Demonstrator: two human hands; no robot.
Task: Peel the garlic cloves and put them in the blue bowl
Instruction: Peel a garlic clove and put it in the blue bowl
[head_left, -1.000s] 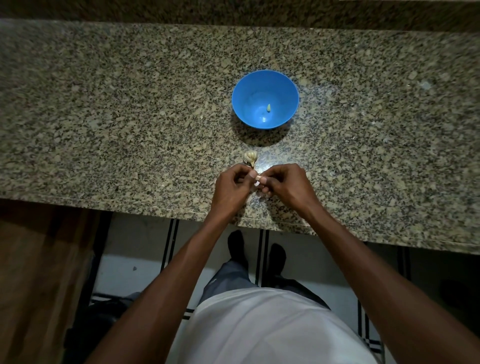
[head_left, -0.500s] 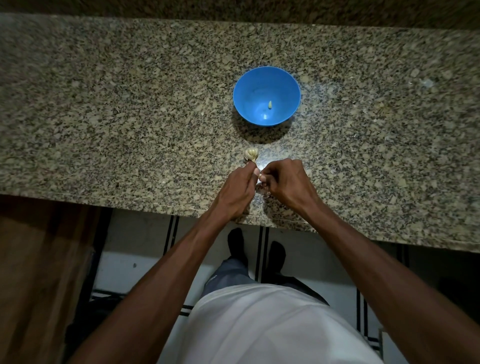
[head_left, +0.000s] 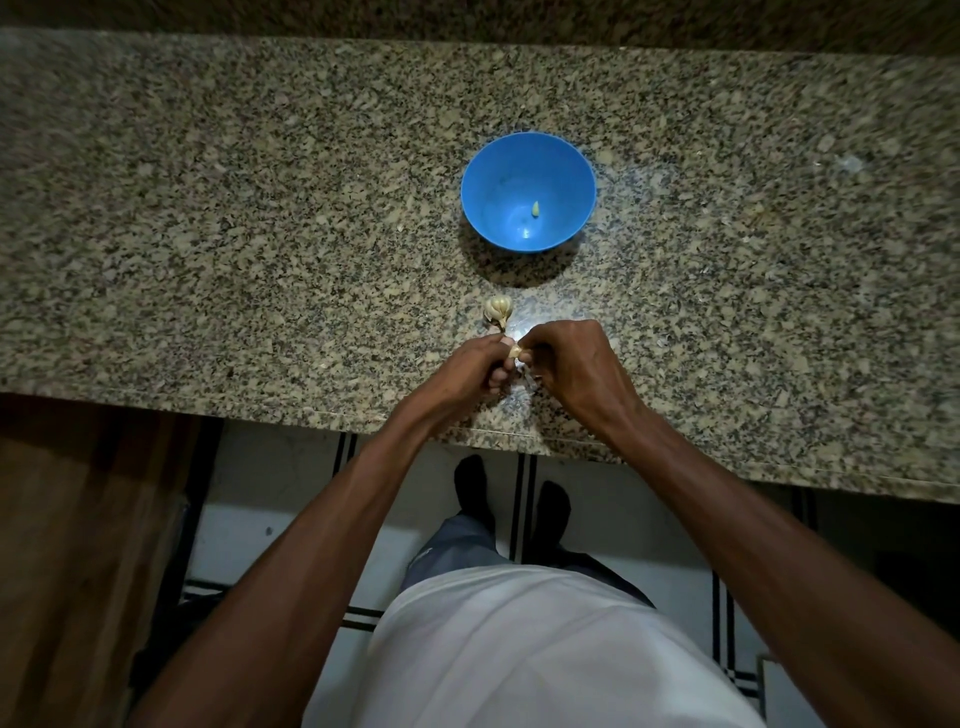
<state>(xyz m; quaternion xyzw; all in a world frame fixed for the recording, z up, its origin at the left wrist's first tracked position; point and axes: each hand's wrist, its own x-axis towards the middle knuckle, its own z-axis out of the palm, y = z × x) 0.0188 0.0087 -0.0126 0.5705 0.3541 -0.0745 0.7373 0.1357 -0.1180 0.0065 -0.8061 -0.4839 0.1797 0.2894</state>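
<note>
Clove showing, skin coming away

The clove (head_left: 514, 352), hidden a second ago, now peeks out, pinched between my left hand (head_left: 480, 371) and right hand (head_left: 574, 366) at the counter's (head_left: 208, 234) near edge (garlic head (head_left: 498, 309) just beyond); blue bowl (head_left: 528, 150) holds one peeled clove (head_left: 535, 209).

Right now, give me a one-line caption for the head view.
Both hands pinch a garlic clove over the counter; one peeled clove lies in the blue bowl.

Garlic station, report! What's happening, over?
Left hand and right hand pinching one clove. One peeled clove in blue bowl. Nothing blocking.
</note>
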